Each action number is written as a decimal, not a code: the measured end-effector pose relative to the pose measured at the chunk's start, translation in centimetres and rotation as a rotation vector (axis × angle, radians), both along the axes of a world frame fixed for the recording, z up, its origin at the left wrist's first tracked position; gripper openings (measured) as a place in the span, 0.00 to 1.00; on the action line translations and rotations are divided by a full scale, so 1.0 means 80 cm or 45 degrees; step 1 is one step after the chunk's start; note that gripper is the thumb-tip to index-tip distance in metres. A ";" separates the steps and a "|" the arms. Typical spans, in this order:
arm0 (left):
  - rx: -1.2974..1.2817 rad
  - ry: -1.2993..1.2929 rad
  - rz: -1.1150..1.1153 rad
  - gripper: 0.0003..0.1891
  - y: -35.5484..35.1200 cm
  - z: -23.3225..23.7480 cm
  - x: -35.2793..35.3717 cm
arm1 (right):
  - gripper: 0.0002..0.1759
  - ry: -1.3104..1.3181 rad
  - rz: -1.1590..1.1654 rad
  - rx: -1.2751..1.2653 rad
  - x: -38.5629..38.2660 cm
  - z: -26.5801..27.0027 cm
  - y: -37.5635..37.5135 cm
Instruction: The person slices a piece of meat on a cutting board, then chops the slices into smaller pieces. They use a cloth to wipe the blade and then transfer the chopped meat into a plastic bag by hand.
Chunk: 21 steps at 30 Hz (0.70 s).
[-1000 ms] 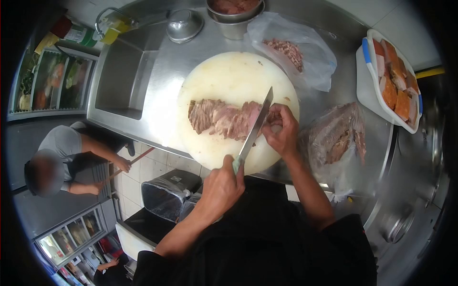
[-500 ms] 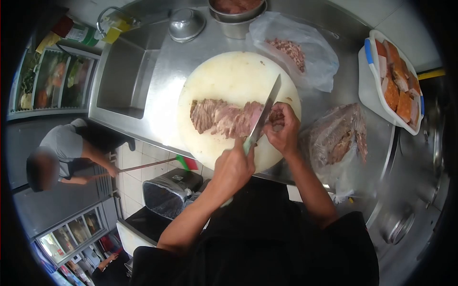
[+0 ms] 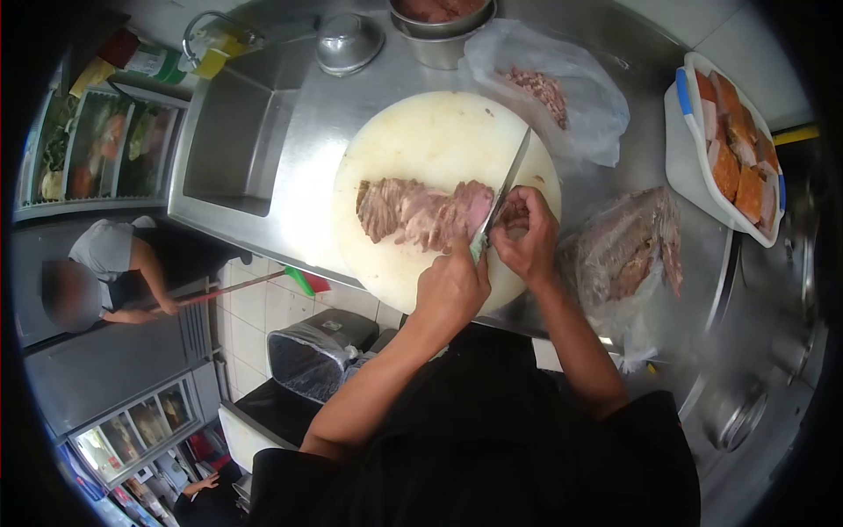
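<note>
My left hand [image 3: 455,285] is wrapped round the pale handle of a kitchen knife [image 3: 512,171], whose blade points up and to the right. My right hand [image 3: 525,235] has curled fingers just right of the blade, closed on a small end piece of meat that they mostly hide. Left of the blade, a row of sliced cooked meat [image 3: 417,212] lies on the round white cutting board [image 3: 421,132]. The cut face nearest the knife looks pink.
Right of the board lies a plastic bag of meat [image 3: 628,250]. Behind are a bag of diced meat [image 3: 544,97], metal bowls [image 3: 436,51] and an upturned bowl [image 3: 349,44]. A white tub [image 3: 689,158] holds browned slabs. Left are a sink [image 3: 237,149] and a person with a broom [image 3: 118,263].
The knife has shifted right along the meat, and its blade now lies against the fingers of my right hand. The person at left has drawn the broom left.
</note>
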<state>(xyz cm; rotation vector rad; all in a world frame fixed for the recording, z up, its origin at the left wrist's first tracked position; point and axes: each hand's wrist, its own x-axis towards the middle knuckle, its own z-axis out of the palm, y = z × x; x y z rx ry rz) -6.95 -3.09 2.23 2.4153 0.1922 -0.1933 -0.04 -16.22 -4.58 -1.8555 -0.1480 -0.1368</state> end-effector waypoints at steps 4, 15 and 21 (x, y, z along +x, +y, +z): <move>0.105 0.241 -0.006 0.16 0.012 0.023 -0.034 | 0.21 0.039 -0.028 0.005 0.001 0.002 0.002; -0.149 -0.113 -0.016 0.19 0.005 -0.022 0.094 | 0.20 0.078 0.093 0.001 0.001 -0.009 -0.009; -0.245 0.043 0.111 0.21 0.027 0.051 0.079 | 0.19 0.170 0.130 0.095 0.000 -0.002 -0.018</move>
